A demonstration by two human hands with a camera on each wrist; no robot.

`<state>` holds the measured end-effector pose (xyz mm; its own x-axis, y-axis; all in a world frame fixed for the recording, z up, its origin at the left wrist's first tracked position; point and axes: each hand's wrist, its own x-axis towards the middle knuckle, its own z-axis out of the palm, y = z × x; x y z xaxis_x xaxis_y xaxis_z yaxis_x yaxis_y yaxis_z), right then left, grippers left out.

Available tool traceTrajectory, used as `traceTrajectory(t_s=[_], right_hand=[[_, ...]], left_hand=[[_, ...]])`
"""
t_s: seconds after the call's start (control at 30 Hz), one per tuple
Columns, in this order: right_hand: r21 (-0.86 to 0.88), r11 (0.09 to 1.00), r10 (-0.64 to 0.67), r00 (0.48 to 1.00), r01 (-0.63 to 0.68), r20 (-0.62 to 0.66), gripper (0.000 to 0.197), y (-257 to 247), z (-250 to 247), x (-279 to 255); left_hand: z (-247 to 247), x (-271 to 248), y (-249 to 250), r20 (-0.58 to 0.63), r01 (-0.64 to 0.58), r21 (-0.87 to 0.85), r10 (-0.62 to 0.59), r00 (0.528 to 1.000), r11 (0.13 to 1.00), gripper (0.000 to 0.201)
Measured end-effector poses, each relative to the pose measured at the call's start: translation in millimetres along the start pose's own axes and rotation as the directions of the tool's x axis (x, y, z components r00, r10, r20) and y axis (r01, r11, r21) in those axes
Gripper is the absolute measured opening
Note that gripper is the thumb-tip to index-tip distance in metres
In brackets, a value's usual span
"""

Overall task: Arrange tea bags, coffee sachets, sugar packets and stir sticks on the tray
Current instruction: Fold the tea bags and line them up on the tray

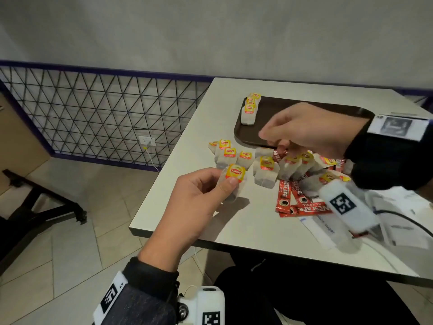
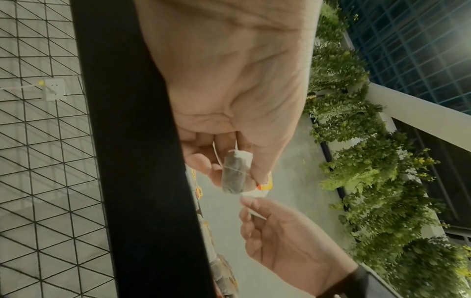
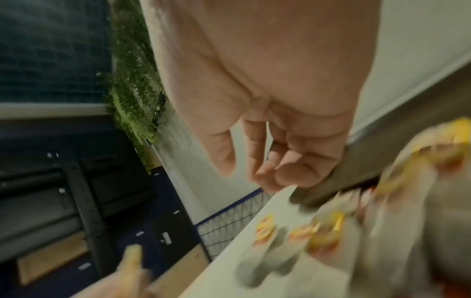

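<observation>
one brown tray (image 1: 276, 137); on it, a row of three tea bags (image 1: 249, 111) at its ten o'clock corner; one tea bag in hand (image 1: 233, 177); three red coffee sachets (image 1: 284, 195) at five o'clock of the tray; loose tea bags (image 1: 264, 167) overlap, count uncertain.

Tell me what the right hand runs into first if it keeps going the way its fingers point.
The right hand points leftward over the near edge of the brown tray. Going straight on, it would probably cross that rim and then meet the loose tea bags on the table; its height above them is unclear.
</observation>
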<state>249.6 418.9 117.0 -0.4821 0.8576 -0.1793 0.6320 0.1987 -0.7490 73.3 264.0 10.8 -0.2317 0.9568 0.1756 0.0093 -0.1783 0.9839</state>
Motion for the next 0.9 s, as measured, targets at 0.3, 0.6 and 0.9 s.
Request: traceTrajectory(t_s=[0.3, 0.6, 0.9], right_hand=[[-0.450, 0.892, 0.083, 0.994, -0.043, 0.068, 0.024, 14.3, 6.3, 18.1], [-0.434, 0.898, 0.155, 0.976, -0.074, 0.155, 0.016, 12.0, 6.9, 13.8], [-0.252, 0.899, -0.224, 0.869, 0.359, 0.441, 0.026, -25.2, -7.7, -40.7]], left_hand=[[-2.4, 2.7, 0.2, -0.023, 0.009, 0.018, -0.008, 1.000, 1.000, 0.017], [-7.5, 4.8, -3.7, -0.076, 0.041, -0.001, -0.041, 0.996, 0.999, 0.016], [1.0, 5.6, 2.1, -0.131, 0.057, 0.071, -0.047, 0.990, 0.996, 0.018]])
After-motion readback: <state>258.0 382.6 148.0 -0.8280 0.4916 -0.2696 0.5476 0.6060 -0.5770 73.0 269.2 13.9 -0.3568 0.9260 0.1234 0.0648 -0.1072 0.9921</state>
